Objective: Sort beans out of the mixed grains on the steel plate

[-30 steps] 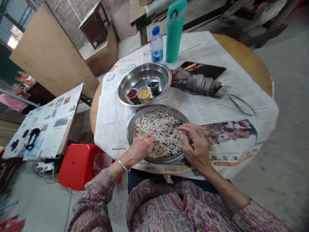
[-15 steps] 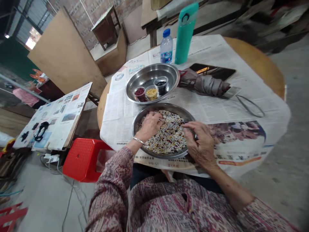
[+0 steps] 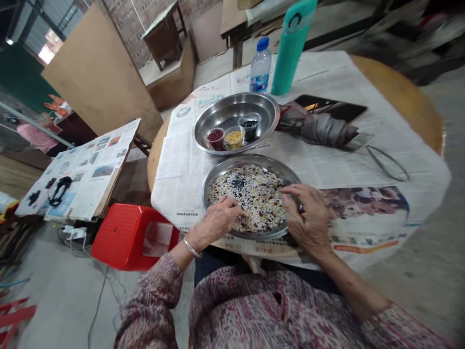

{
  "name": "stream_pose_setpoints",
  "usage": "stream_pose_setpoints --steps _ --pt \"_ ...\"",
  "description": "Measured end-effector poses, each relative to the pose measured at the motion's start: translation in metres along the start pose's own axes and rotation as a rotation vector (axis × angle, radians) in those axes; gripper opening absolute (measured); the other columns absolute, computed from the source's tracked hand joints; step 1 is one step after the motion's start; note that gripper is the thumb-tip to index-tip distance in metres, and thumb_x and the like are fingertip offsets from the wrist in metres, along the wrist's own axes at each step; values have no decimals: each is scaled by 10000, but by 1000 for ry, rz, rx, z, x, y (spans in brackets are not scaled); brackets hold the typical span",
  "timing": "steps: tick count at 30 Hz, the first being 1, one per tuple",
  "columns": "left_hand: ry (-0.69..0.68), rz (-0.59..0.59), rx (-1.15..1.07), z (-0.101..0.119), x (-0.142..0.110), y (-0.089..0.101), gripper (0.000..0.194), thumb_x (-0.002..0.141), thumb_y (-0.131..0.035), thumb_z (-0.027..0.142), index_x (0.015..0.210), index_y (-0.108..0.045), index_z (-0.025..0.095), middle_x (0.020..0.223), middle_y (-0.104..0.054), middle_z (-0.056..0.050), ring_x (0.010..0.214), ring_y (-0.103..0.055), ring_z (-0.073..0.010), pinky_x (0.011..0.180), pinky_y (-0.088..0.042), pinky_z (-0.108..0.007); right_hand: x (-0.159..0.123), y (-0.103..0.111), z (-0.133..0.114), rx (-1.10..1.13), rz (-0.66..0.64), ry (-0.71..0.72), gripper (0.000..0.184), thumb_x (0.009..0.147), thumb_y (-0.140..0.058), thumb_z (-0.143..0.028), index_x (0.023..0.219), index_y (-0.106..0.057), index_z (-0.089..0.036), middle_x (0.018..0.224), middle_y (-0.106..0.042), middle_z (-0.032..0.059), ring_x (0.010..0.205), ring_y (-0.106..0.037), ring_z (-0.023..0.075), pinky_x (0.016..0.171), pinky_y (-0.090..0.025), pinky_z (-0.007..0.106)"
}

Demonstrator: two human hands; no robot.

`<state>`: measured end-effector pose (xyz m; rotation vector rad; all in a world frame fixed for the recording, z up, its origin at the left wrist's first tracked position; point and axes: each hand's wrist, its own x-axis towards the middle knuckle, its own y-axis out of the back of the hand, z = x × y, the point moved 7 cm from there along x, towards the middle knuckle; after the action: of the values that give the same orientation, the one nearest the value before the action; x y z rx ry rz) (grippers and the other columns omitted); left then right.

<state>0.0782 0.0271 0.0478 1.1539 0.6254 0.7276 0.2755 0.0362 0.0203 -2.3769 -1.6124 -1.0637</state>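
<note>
1. The table (image 3: 407, 97) is covered with newspaper (image 3: 170, 165); only its wooden edge is left bare in places.
2. The pan (image 3: 285, 173) is set at the near edge, in front of the body. Thin, stiff metal is suggested; it would probably be slid easily on the paper, and is best gripped by opposite sides of the rim and kept level.
3. The bowl (image 3: 225, 114) is placed just beyond; whether the rims are touching cannot be told.
4. Across the pan's floor the mix (image 3: 267, 194) is spread, white grains being mingled with red and yellow beans. Loose, hard and light bits are to be expected, easily scattered, so they are better scooped with cupped fingers than squeezed.
5. The right hand (image 3: 308, 213) is held at the right rim, thumb and forefinger narrowly spaced; anything pinched cannot be made out.
6. The left hand (image 3: 218, 215) is lowered to the mix at the near left, fingers curled; whether grains are held cannot be told.
7. Three cups (image 3: 233, 139) of red, yellow and black beans are grouped in the bowl.
</note>
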Motion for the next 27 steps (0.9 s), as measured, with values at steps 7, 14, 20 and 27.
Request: stream_pose_setpoints --steps 7,14,20,27 --pt "388 219 132 -40 27 22 411 918 -729 322 1261 -573 160 1301 -548 -161 1217 -541 -323 1033 -517 -487 1 -1 0 -22 -19 -9 133 958 -558 -311 976 -671 -243 1022 -700 89 1037 -637 267 959 -497 485" --pt "201 101 -134 -13 47 -1 220 924 -686 193 1140 -646 186 1092 -646 -92 1094 -627 -253 993 -548 -405 2 -1 -2 -17 -2 -20 139 954 -548 -321 956 -668 -251 1000 -699 79 1018 -641 264 951 -500 486" --pt "-46 126 -233 15 72 -7 311 935 -526 47 1171 -668 192 1151 -705 -74 1156 -646 -216 1090 -520 -401 2 -1 -3 -3 -3 -8 124 954 -556 -295 962 -671 -247 1009 -703 80 1019 -643 261 949 -500 479" --pt "-100 118 57 8 108 1 315 951 -638 207 1264 -654 240 1452 -542 -105 1359 -468 -322 1113 -467 -532 1 -1 -1 6 6 -16 129 949 -559 -281 979 -680 -248 1034 -703 82 1046 -643 265 975 -493 486"
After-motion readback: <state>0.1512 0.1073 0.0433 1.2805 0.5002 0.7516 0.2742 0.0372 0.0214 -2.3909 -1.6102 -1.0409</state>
